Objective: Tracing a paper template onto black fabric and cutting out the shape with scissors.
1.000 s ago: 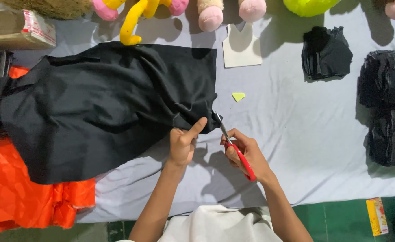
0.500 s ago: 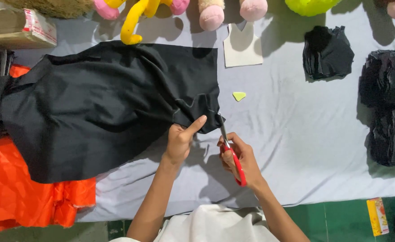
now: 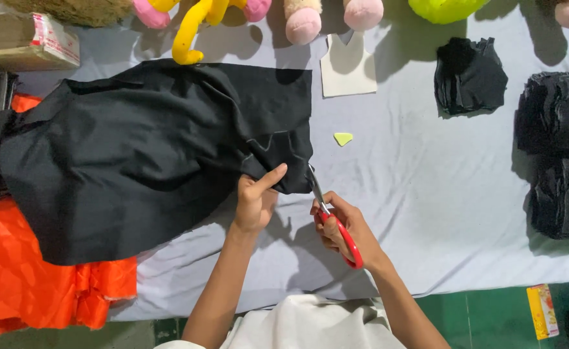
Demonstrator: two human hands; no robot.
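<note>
A large sheet of black fabric (image 3: 142, 155) lies spread over a pale grey cloth surface (image 3: 426, 187). My left hand (image 3: 257, 200) pinches the fabric's lower right corner, thumb stretched out on top. My right hand (image 3: 342, 226) holds red-handled scissors (image 3: 333, 220), fingers through the handles. The blades point up and left and meet the fabric's right edge, next to faint chalk lines drawn on the cloth.
Orange fabric (image 3: 32, 278) lies at the lower left. Stacks of cut black pieces (image 3: 559, 152) and a smaller black pile (image 3: 468, 74) sit to the right. Plush toys (image 3: 304, 19) line the far edge, with a beige pattern piece (image 3: 348, 68), a cardboard box (image 3: 20, 42) and a small yellow-green scrap (image 3: 343, 138).
Both hands shifted slightly left and up along the fabric's edge, and the scissors moved further up against the black cloth.
</note>
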